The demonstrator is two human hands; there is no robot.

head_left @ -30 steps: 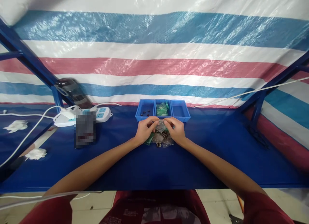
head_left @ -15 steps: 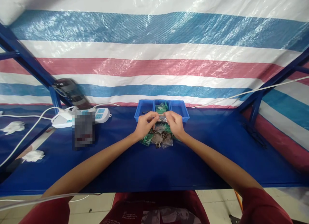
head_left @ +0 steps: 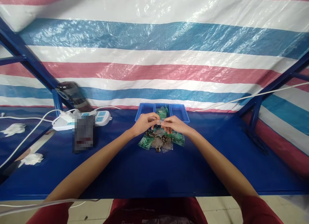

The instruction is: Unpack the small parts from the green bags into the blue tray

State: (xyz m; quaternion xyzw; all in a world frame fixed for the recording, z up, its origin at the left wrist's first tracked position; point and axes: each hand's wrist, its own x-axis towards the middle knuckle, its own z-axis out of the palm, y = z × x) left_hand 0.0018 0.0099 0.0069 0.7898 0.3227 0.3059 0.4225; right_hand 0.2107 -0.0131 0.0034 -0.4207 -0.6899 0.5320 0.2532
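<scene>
Between the fingertips of my left hand (head_left: 144, 123) and my right hand (head_left: 175, 124) is a small clear plastic bag (head_left: 159, 122), pinched from both sides. Just below my hands lies a pile of small bags (head_left: 157, 142), some clear and some green, with small dark and light parts among them. Behind my hands stands a blue three-part tray (head_left: 180, 113). Its middle compartment holds a green bag (head_left: 161, 112). My left fingers cover part of the left compartment.
At the left, a white power strip (head_left: 102, 118) with cables lies behind a blurred dark object (head_left: 84, 133). A dark bottle (head_left: 74, 95) leans near the striped sheet. Crumpled white tissues (head_left: 32, 159) lie further left. A dark cable (head_left: 256, 141) rests at the right.
My right hand has turned, its fingers now lower and pointing more to the left. More of the green bags at the right of the pile shows. The view has tilted slightly upward.
</scene>
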